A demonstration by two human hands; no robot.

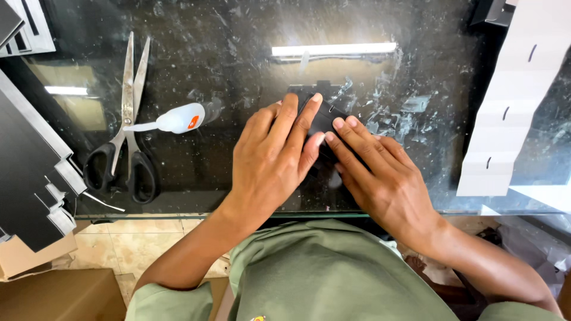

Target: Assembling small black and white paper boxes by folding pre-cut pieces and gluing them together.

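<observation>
Nearest the camera is the person's olive-green shirt, with both forearms reaching forward over the edge of the dark glass-topped table (196, 178). The glass is streaked with dried adhesive residue, densest to the right of the hands.

Both hands rest on 1 workpiece — a small black folded card piece (324, 116) lying flat on the glass at table centre. The left hand (270, 163) lies palm-down, fingers extended and close together, pressing on the piece's left part; its fingertips reach the far edge. The right hand (380, 172) lies alongside, fingers flat and together, pressing the right part. Neither hand is closed around the piece: the hold is a downward press, not a pinch. Most of the piece is covered by the fingers; only its far portion and a strip between the 2 hands show.

Judged status: the piece looks already folded and is being pressed flat, consistent with a bonded seam being set. Whether the bond is complete cannot be determined.

Further out on the left lie a small white squeeze bottle of glue with an orange label (178, 119), nozzle pointing left, and 1 pair of long steel scissors with black handles (128, 119) — both well apart from the hands. Stacks of die-cut card blanks, black-faced on the left (30, 172) and white on the right (511, 101), indicate further pieces on hand.
</observation>
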